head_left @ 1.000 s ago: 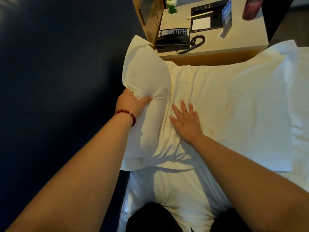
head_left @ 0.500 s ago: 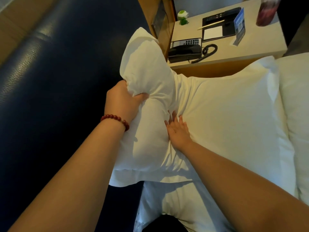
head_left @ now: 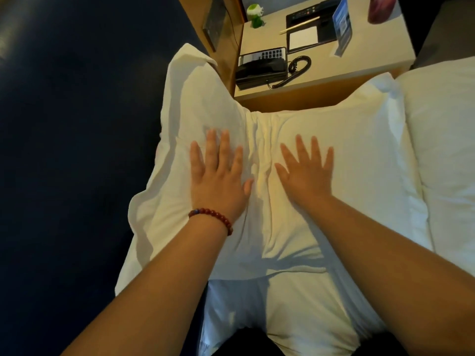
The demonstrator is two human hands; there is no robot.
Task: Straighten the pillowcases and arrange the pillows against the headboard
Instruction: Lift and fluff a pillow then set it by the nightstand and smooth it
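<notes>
**Both palms flat on the white pillow**

A white pillow (head_left: 334,150) lies across the head of the bed (head_left: 295,312), its far edge up against the dark headboard (head_left: 77,124) on the left and a wooden bedside surface (head_left: 372,60) straight ahead. The pillowcase is bunched into a run of vertical creases down the middle, between the two hands.

The left hand (head_left: 218,181) rests palm down on the left part of the pillow, fingers (head_left: 212,147) spread and straight, gripping nothing. A red bead bracelet (head_left: 213,218) circles that wrist. The right hand (head_left: 305,170) lies flat just right of the creases, its fingers (head_left: 302,152) likewise fanned open and holding nothing. The thumbs point toward each other with the wrinkled strip in the gap.

The left end of the pillow rises and folds up against the headboard; its loose flap hangs over the side of the bed. A second white pillow (head_left: 449,150) sits just beside the first on the right, seemingly touching it, though the seam there is washed out.

On the bedside surface stand a black telephone (head_left: 262,69) with a coiled cord, a notepad (head_left: 303,37) with a pencil (head_left: 299,28), a small green figure (head_left: 255,15) and a blue card (head_left: 341,27).
</notes>
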